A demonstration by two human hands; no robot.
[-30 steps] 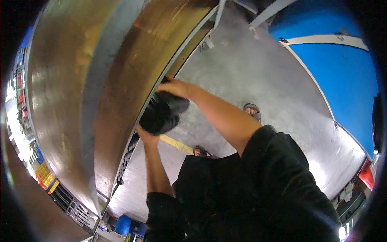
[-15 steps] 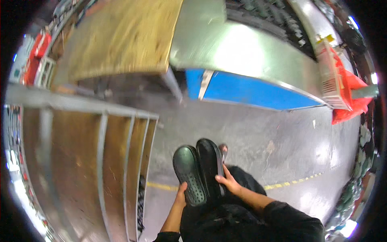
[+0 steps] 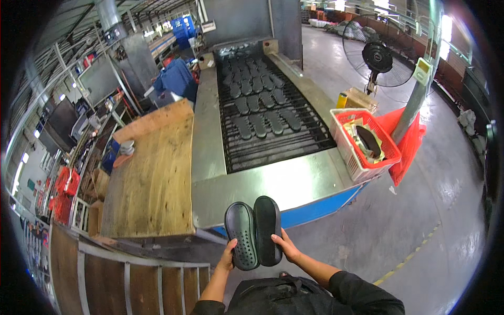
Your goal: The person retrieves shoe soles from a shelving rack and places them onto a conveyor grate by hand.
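- Left grip [image 3: 227, 257] is closed on the outer edge of the pitted sole [image 3: 241, 224], thumb on top; its fingers beneath are mostly hidden.
- Right grip [image 3: 288, 248] is likewise closed on the outer edge of the black sole [image 3: 268, 228], thumb over the rim.
- Between the grips the pair lies side by side, long ends pointing away; holding only outer edges probably keeps them together with both upper faces in view.
- Just beyond the grips, the metal surface [image 3: 273, 181] stands between them and the bars [image 3: 278, 149].
- Farther ahead, dark soles [image 3: 257, 125] lie in rows across the bars, seemingly spaced to avoid overlap.
- Ahead and right of the grips, a basket [image 3: 362, 164] crowds the metal surface's corner; a fan [image 3: 378, 56] stands beyond.
- Left of the grips, the wood surface [image 3: 157, 184] and, lower, a rack [image 3: 143, 286] hem that side.
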